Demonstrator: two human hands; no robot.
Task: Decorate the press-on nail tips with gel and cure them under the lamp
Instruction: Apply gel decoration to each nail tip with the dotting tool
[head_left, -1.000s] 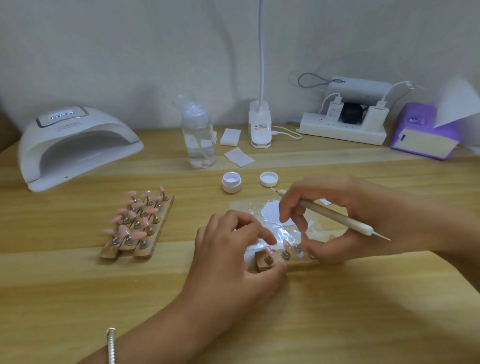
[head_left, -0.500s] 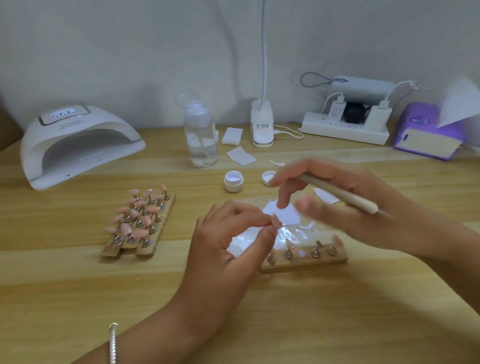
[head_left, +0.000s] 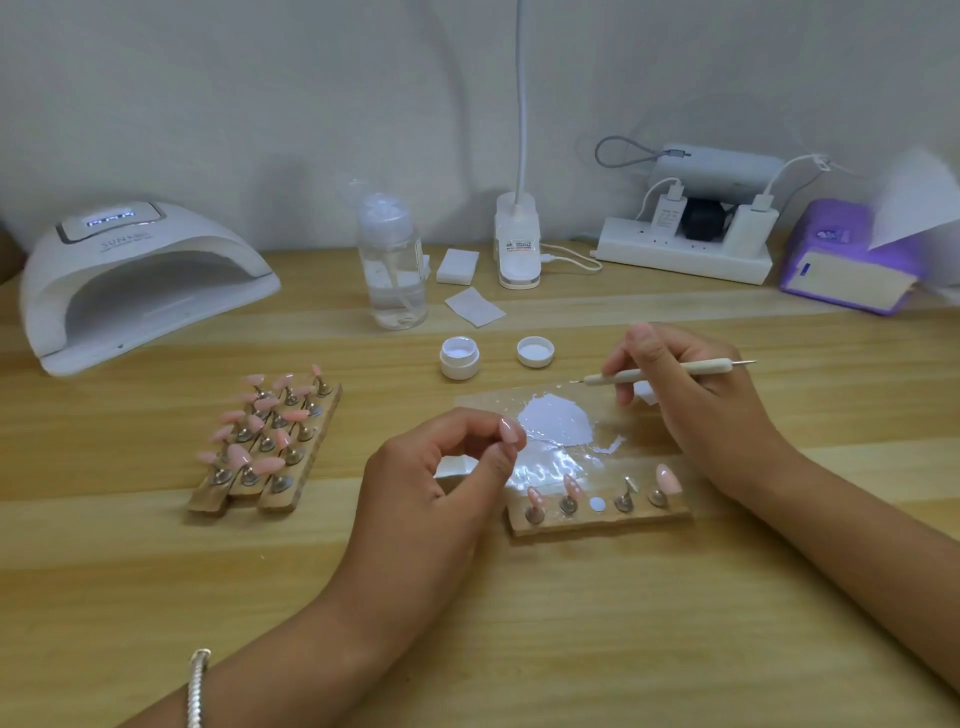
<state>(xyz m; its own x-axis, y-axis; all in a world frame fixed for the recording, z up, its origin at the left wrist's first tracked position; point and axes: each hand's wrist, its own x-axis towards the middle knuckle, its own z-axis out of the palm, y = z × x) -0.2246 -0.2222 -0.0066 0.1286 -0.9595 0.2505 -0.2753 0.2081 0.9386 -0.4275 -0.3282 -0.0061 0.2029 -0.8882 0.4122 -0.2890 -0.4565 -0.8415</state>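
My left hand (head_left: 436, 483) pinches a pink nail tip (head_left: 512, 431) between thumb and forefinger, just left of the white gel puddle (head_left: 558, 421) on the clear palette sheet (head_left: 618, 410). My right hand (head_left: 696, 400) grips a thin dotting tool (head_left: 675, 370), its point over the sheet's far edge. In front lies a wooden holder strip (head_left: 597, 519) with three pink tips on stands, one bare stand and one bare white disc (head_left: 597, 503). The open gel jar (head_left: 460, 357) and its lid (head_left: 535, 352) sit behind the sheet. The white curing lamp (head_left: 140, 280) stands at the far left.
Three more wooden strips (head_left: 270, 441) full of pink tips lie left of centre. Along the wall stand a clear pump bottle (head_left: 395, 265), white pads (head_left: 457, 266), a desk lamp base (head_left: 518, 249), a power strip (head_left: 685, 254) and a purple tissue box (head_left: 852, 265).
My left hand lifted off the holder strip with a pink tip and moved up and left. My right hand left the strip and carried the tool back over the palette's far edge.
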